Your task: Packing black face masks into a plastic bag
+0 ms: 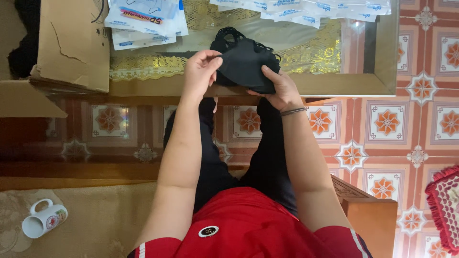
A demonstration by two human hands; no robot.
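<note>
The left hand [201,71] pinches the top edge of a black face mask [246,67] between thumb and fingers. The right hand [279,88] holds the mask from below, thumb pressed on its front; its other fingers are hidden behind the mask. The mask is up over the near edge of a glass-topped table [334,83]. It looks like a small stack, but I cannot count how many. Black ear loops poke out behind it. Two piles of clear mask packets [143,21] lie on the table, both cut off at the top. One cardboard box [71,45] stands at the left. One white mug [44,220] lies on its side.
</note>
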